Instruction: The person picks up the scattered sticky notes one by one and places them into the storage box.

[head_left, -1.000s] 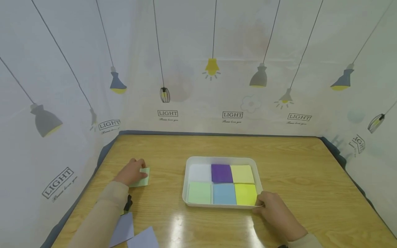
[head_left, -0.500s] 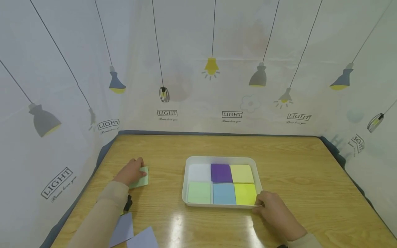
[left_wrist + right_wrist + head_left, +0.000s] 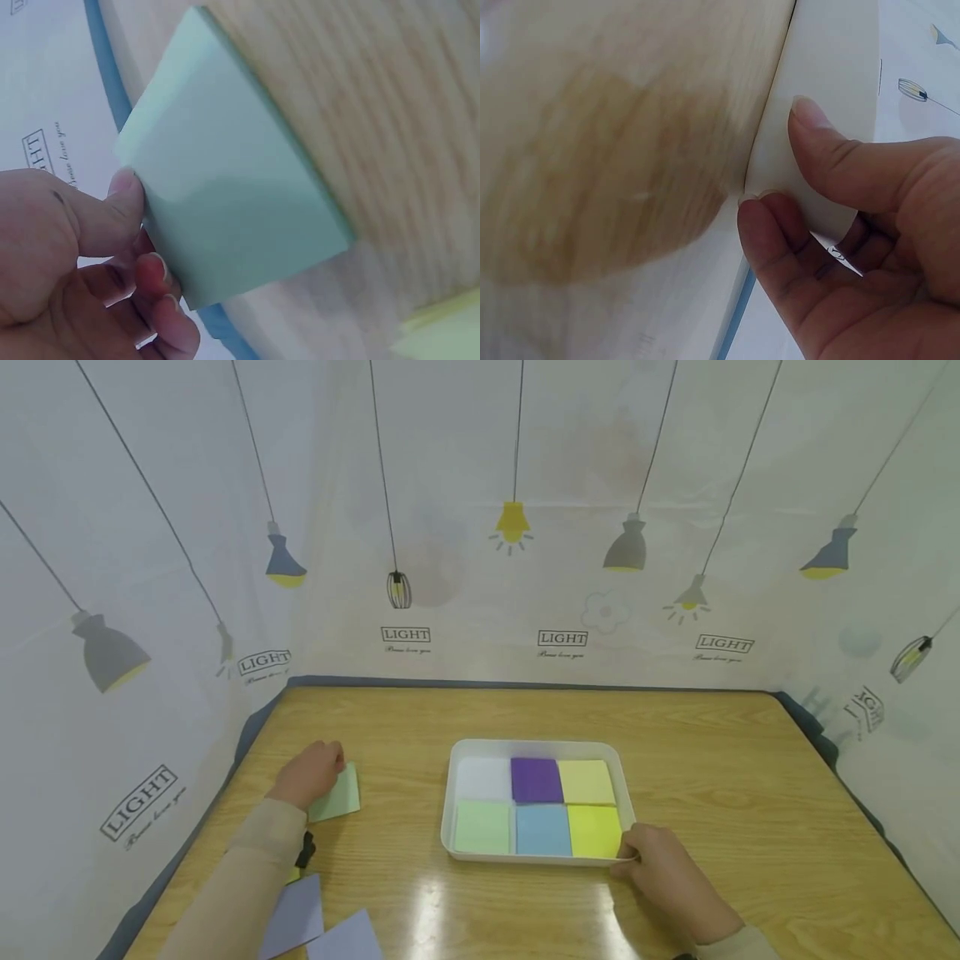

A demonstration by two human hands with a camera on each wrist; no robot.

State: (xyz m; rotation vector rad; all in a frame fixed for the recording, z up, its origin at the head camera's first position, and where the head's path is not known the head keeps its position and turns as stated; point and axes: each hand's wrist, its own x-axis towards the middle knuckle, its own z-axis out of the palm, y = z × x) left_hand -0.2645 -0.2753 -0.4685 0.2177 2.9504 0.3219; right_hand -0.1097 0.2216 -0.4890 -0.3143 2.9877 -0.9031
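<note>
My left hand (image 3: 309, 772) is at a pale green sticky-note pad (image 3: 343, 797) on the left of the table. In the left wrist view its thumb lies at the edge of the pad (image 3: 232, 180), with curled fingers below that edge. My right hand (image 3: 667, 872) grips the near right corner of a white tray (image 3: 517, 858); the right wrist view shows the thumb against the tray's outer wall (image 3: 825, 67) and fingertips at its lower edge. In the tray lie purple (image 3: 536, 780), pale yellow (image 3: 587, 782), green (image 3: 482, 827), blue (image 3: 543, 829) and bright yellow (image 3: 592, 829) pads.
The tray's back left area (image 3: 482, 777) shows bare white. Two lilac pads (image 3: 295, 914) (image 3: 347, 937) lie at the table's near left. A yellow item (image 3: 292, 877) and a black object (image 3: 306, 850) show partly beside the left sleeve. Printed sheets wall the wooden table (image 3: 712, 760).
My left hand has shifted slightly left, its thumb moving from the green pad's top to its left edge, so more of the pad shows. The right hand and tray have stayed put.
</note>
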